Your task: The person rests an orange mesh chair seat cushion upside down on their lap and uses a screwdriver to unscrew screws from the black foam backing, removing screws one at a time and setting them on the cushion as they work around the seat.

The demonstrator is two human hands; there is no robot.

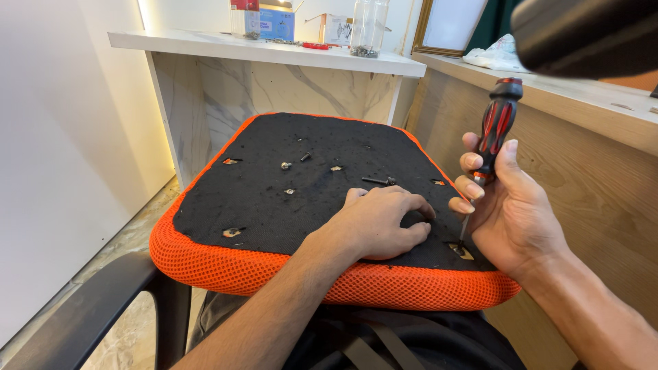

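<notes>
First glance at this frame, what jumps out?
The upturned seat cushion, black underside ringed in bright orange mesh, fills the middle of the view. At its near right corner the right hand holds a red-and-black screwdriver upright, tip down in a mounting hole, while the left hand presses flat on the black fabric beside it. Loose bolts lie further back on the underside.

Upright red-black screwdriver (495,130), tip in seat hole (460,251)

marble counter (274,51), white wall (62,137); wooden desk (589,103)
</notes>
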